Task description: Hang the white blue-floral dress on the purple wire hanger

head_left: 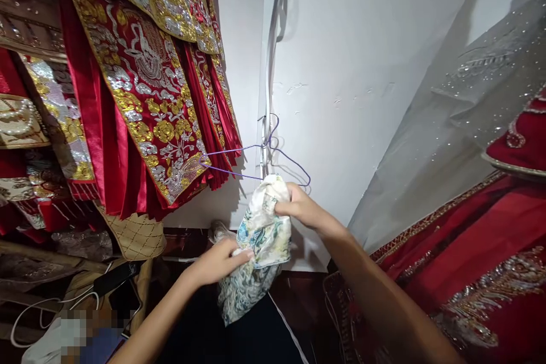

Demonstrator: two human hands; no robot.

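Observation:
A white cloth with a blue, green and yellow floral print (268, 233) hangs between my hands, draped over the lower bar of a purple wire hanger (294, 160). My right hand (298, 205) grips its upper right part, with the fingers closed and partly hidden in the folds. Lower down on the left, my left hand (224, 260) pinches the edge of the cloth between thumb and fingers. Below it hangs more crumpled fabric of a similar print (245, 296); whether it is the same piece I cannot tell. The hanger's hook sits against a white vertical strip (269, 62) on the wall.
Red garments with gold and silver embroidery (157, 85) hang at the left. On the right are a red beaded garment (482, 250) and sheer glittering fabric (478, 85). A phone (125, 300) and white cable (55, 301) lie at the lower left. A white wall (341, 57) stands ahead.

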